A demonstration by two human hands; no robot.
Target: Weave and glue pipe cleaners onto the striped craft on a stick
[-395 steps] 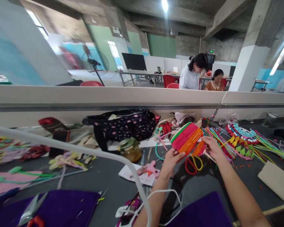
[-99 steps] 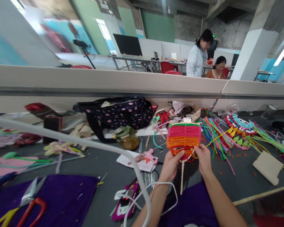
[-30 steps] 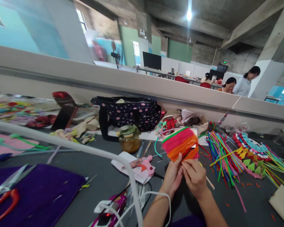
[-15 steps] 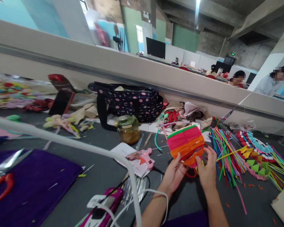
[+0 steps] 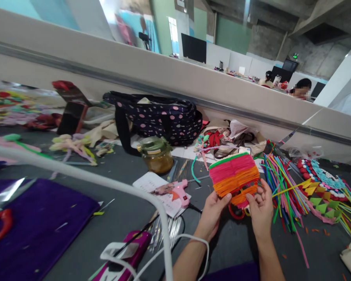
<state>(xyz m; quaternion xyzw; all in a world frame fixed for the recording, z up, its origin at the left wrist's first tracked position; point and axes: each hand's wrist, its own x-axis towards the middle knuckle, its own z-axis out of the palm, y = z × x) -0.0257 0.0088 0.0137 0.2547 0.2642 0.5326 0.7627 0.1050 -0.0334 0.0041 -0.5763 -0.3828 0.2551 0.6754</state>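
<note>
Open dark tabletop (image 5: 240,249) lies near, between and around the forearms — room to pass. To the left the pink glue gun (image 5: 178,192) on its paper and the jar (image 5: 157,154) block the way; to the right the spread of coloured sticks (image 5: 280,183). Far side — the spotted bag (image 5: 160,117) and the partition wall (image 5: 193,86) close it off.

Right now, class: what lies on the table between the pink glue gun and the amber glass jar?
In the head view, a white printed sheet lies between glue gun and jar, partly under the gun.
</note>
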